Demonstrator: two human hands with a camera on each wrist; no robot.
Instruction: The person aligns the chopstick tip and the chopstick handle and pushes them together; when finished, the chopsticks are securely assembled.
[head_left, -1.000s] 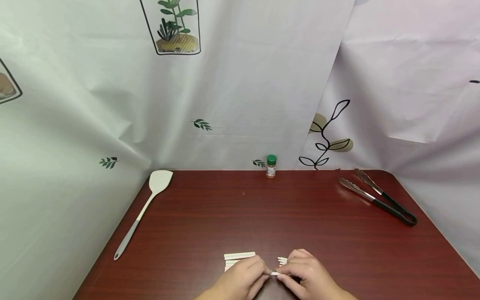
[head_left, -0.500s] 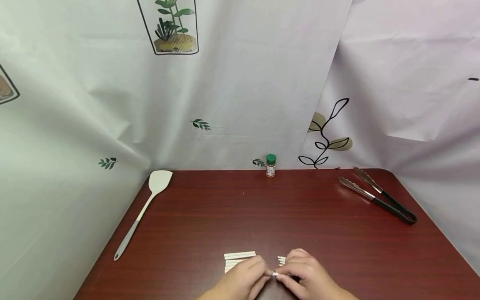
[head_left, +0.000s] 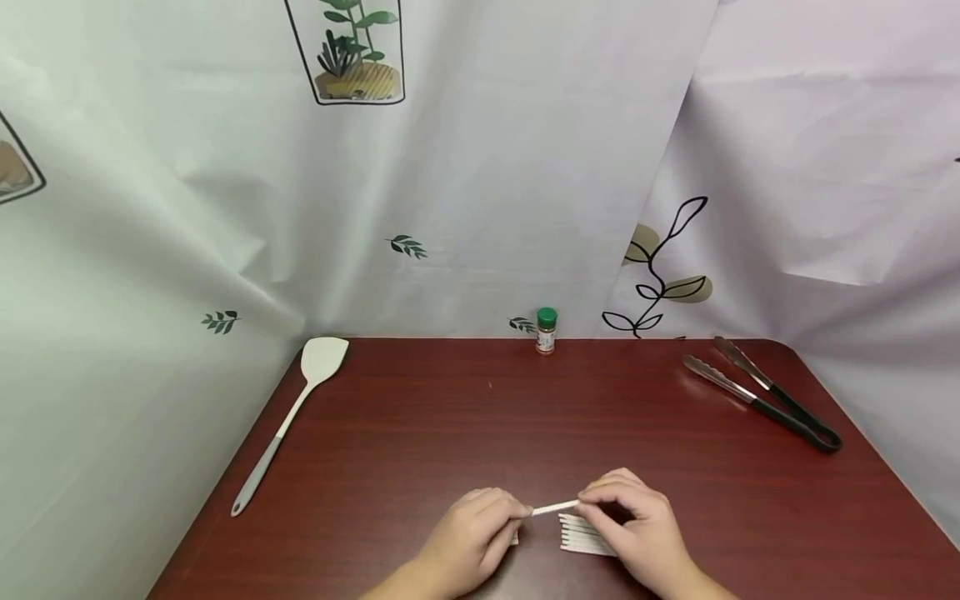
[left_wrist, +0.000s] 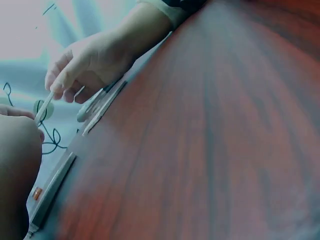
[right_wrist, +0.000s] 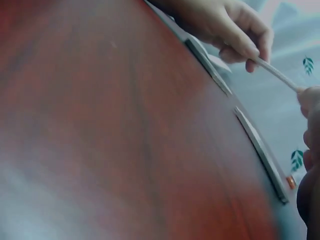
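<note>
A thin white stick (head_left: 555, 507) spans the gap between my two hands, lifted above the table and slightly higher at its right end. My left hand (head_left: 472, 533) pinches one end between thumb and fingers. The other end is pinched in the fingertips of my right hand (head_left: 637, 521). Below the right hand, several similar white sticks (head_left: 585, 537) lie side by side, partly covered by it. Another group of sticks (head_left: 515, 537) is mostly hidden behind the left hand. In the right wrist view, the held stick (right_wrist: 277, 75) shows clear of the tabletop.
On the dark red table (head_left: 420, 433), a white spatula (head_left: 292, 417) with a grey handle lies at the left. Metal tongs (head_left: 757, 396) with black handles lie at the right. A small green-capped bottle (head_left: 546, 331) stands at the back edge, before a patterned curtain (head_left: 487, 167).
Both hands have risen from the table and moved apart, and more of the stick between them shows. The right row of sticks is more exposed; the left group is now more covered.
</note>
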